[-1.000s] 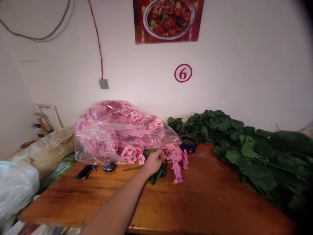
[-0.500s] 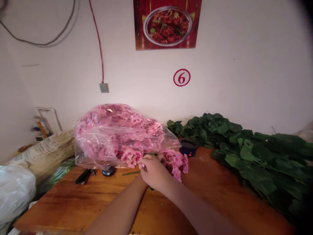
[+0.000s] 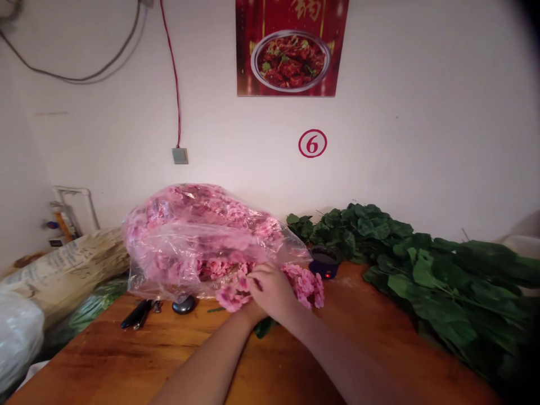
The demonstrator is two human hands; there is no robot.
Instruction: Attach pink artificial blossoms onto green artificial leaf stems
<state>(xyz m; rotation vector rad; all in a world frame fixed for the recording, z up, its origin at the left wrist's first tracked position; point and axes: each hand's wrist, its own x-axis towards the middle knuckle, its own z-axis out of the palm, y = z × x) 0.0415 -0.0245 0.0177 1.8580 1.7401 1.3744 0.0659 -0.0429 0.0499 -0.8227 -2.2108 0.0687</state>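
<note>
My right hand (image 3: 272, 289) lies across my left hand, its fingers curled and closed on the edge of a pink flower cluster (image 3: 232, 295). Only the wrist side of my left hand (image 3: 252, 313) shows; its fingers are hidden behind the right one. More pink flowers (image 3: 306, 284) stick out to the right of the hands. A green leaf (image 3: 264, 327) shows just under the wrists. Behind the hands, a clear plastic bag (image 3: 202, 236) full of pink flowers rests on the wooden table (image 3: 169, 360).
A small dark blue pot (image 3: 324, 261) with a red light stands right of the bag. Large green leaves (image 3: 442, 275) cover the right side. Black keys (image 3: 137, 314) and a round black object (image 3: 184, 304) lie at the left. Paper sacks (image 3: 80, 259) are beyond the table's left edge.
The pink cluster left of my hands now sits lower and nearer, over my left wrist. The right hand remains over the left. The view has tilted up slightly.
</note>
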